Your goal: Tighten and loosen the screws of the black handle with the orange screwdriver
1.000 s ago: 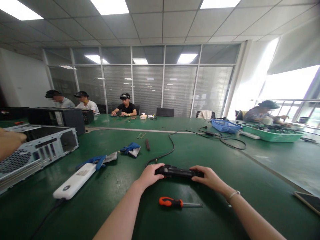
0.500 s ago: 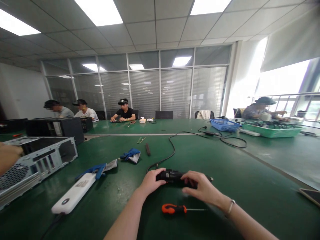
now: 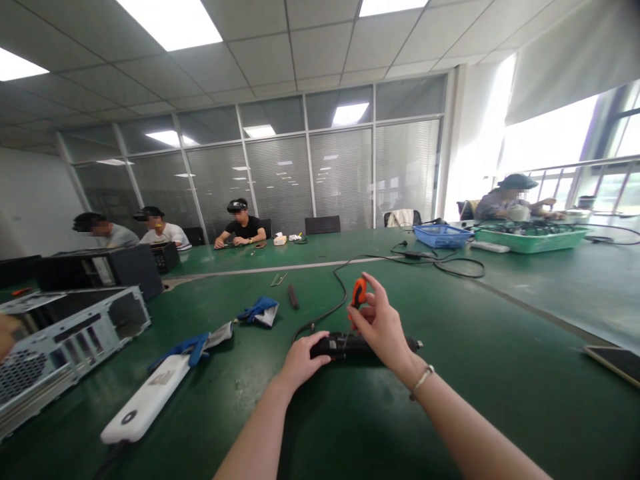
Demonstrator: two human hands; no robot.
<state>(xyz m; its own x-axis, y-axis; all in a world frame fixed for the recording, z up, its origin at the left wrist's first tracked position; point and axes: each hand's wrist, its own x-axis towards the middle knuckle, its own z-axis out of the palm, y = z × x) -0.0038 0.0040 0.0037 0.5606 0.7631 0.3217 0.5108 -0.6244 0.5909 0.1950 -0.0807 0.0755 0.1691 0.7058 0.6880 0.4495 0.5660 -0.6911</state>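
A long black corded power tool [image 3: 334, 345] lies crosswise on the green table, its small metal tip at the right end. My left hand [image 3: 303, 359] is closed around its left end, thumb in front and fingers behind. Above the tool's middle, my right hand [image 3: 384, 323] grips a screwdriver [image 3: 359, 293] by its orange and black handle. The screwdriver stands nearly upright with its thin shaft down at the tool's body; whether the tip touches a screw I cannot make out. My right hand hides part of the tool.
On the left are a white power strip [image 3: 147, 400], blue-grey gloves [image 3: 260, 312] and an open metal computer case [image 3: 100, 330]. A dark bar [image 3: 293, 297] and a black cable [image 3: 345, 287] lie beyond the tool. Blue [image 3: 440, 237] and green baskets [image 3: 533, 240] stand back right; several people sit around.
My right hand has left the power tool, picked up the screwdriver from the table in front and brought it upright over the tool. My left hand keeps its hold. The view has shifted slightly.
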